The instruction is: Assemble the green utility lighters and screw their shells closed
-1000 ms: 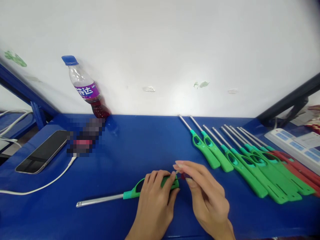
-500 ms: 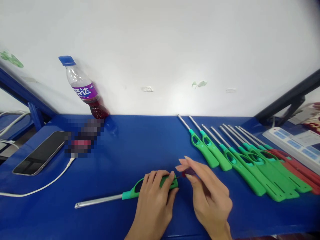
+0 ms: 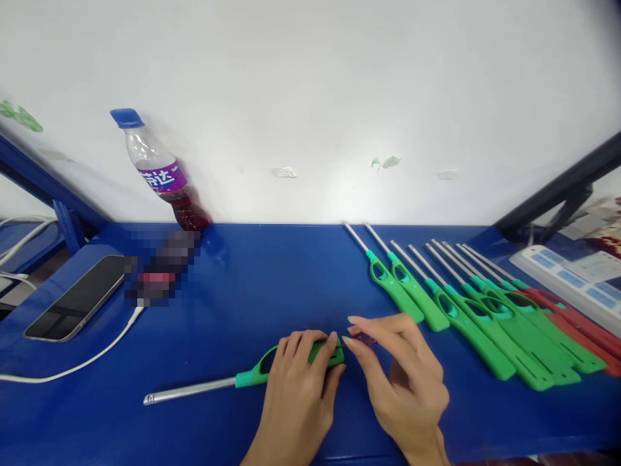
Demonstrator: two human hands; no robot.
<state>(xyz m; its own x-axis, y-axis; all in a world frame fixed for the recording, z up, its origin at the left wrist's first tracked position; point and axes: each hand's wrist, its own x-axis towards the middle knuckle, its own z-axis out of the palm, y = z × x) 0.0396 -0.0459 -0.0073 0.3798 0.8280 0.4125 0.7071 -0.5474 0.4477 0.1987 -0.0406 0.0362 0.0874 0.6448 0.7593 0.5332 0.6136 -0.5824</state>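
A green lighter (image 3: pixel 252 375) with a long metal tube lies on the blue table, its tube pointing left. My left hand (image 3: pixel 301 382) is closed over its handle and presses it to the tabletop. Just right of the handle's end, my right hand (image 3: pixel 402 382) pinches a small dark red and purple tool (image 3: pixel 363 338) between thumb and fingers. The tool's thin shaft reaches the end of the handle; its tip is too small to make out.
Several green lighters (image 3: pixel 470 310) and some red ones (image 3: pixel 572 317) lie at the right, beside a white power strip (image 3: pixel 567 278). A phone (image 3: pixel 77 298), a white cable (image 3: pixel 82 367), a blurred-out object and a bottle (image 3: pixel 160 175) are at the left.
The fingers of my right hand have shifted their pinch on the small tool. My left hand and the lighter under it look nearly unchanged.
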